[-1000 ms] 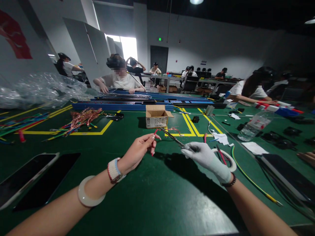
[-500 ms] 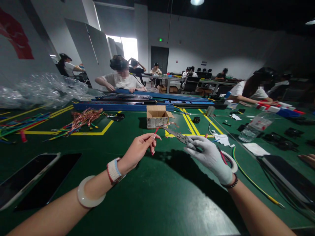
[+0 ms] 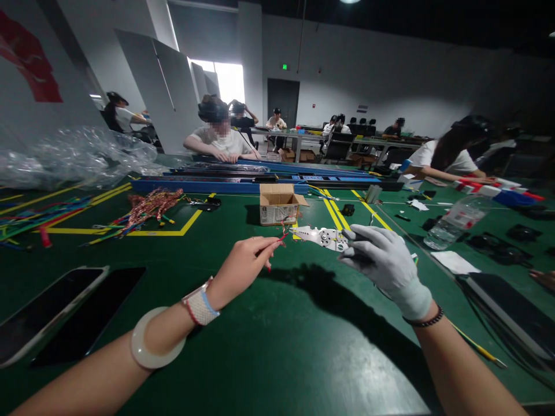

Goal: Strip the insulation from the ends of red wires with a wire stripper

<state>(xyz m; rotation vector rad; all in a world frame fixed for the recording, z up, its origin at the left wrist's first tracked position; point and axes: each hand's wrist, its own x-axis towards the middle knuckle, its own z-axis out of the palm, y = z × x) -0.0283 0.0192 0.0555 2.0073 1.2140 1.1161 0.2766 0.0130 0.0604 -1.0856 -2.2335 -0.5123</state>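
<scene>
My bare left hand pinches a short red wire whose end shows loose copper strands. In its grey-white glove, my right hand is closed around the handles of a pair of wire strippers; the fingers hide those handles. The flat metal jaws lie almost level and point left, their tip close to the wire's end. Whether the tip touches the strands I cannot tell. Just beyond the wire stands an open cardboard box, with some copper strands hanging near its front.
A bundle of copper-stranded wires lies at left, with coloured wires farther out. Two dark phone-like slabs rest near my left arm. A plastic bottle leans at right. Long blue rails cross the back; co-workers sit beyond.
The wire strippers have turned from slanting to nearly level, their flat face now toward me. My right hand has shifted slightly right and rolled. The red wire's end now points right.
</scene>
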